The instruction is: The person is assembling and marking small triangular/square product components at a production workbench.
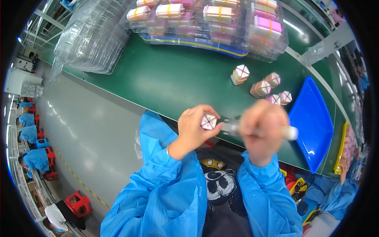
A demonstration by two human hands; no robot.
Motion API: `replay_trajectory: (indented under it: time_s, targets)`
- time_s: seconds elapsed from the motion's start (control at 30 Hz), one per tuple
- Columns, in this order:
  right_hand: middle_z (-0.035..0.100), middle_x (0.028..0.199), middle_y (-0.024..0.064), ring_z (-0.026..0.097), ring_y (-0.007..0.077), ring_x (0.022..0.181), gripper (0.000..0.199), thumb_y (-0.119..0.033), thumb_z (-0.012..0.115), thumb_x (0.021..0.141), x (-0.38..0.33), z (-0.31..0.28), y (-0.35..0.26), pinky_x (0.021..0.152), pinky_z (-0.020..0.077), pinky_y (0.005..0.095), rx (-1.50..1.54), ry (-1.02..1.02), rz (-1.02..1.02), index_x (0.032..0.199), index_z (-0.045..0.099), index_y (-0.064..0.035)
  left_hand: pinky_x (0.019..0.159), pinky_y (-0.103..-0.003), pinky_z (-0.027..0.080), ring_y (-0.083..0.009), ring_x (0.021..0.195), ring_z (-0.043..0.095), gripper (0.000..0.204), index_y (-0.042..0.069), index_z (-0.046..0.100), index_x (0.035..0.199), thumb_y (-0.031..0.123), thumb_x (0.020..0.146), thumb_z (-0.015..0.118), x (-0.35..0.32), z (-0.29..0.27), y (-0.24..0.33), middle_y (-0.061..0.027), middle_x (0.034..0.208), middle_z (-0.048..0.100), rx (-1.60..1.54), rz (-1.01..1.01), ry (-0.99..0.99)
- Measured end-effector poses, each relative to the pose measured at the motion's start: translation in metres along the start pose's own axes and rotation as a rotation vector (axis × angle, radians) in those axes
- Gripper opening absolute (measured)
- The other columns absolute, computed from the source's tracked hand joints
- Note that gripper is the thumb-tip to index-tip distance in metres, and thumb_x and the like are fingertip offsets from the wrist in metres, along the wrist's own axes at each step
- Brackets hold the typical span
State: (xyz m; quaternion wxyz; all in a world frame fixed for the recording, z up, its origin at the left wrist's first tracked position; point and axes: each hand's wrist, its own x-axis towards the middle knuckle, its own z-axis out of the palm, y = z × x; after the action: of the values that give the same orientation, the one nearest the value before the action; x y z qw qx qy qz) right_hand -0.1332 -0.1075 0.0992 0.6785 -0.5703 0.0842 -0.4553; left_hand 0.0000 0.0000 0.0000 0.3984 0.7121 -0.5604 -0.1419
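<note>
My left hand (194, 125) is closed around a small hexagonal bundle (208, 121), its pale end face split into triangular segments by dark lines. Just to its right, my right hand (263, 128) is smeared by motion and wraps around a long tool with a white end (291, 133). The tool's clear-greyish front part (231, 127) points at the bundle, close to my left fingertips; its exact kind is too blurred to tell. On the green table beyond, a similar banded bundle (240, 74) stands apart, left of several more bundles (260, 89).
A blue tray (314, 126) lies at the right of the green table (169, 75). Clear plastic trays (92, 39) are stacked at the far left. More trays hold pink and cream banded pieces (219, 15) at the back. Another person's blue sleeve (335, 197) shows at lower right.
</note>
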Motion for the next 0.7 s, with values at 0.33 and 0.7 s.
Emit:
replay_trajectory:
  time_s: [0.33,0.7]
  targets:
    - [0.056,0.076,-0.0006,0.050,0.0051,0.059,0.009,-0.009,0.065,0.091,-0.019,-0.065,-0.056,0.053,0.0348,0.0199,-0.519,0.193,0.454,0.096,0.063,-0.0014,0.056,-0.031,0.043,-0.0226,0.067,0.053,0.077,0.016,0.046,0.128,0.079,0.091,0.022,0.017,-0.031,-0.007,-0.0074,0.080,0.052,-1.693,-0.455,-0.012]
    - [0.068,0.101,0.0145,0.067,0.0306,0.088,0.035,-0.013,0.079,0.078,-0.023,-0.069,-0.018,0.078,0.0524,0.0356,-0.888,-0.141,0.408,0.107,0.068,0.0008,0.086,-0.033,0.049,-0.0208,0.097,0.060,0.033,0.006,0.045,0.125,0.016,0.097,0.058,0.035,-0.042,-0.037,-0.0122,0.114,0.060,-0.419,-0.043,0.259]
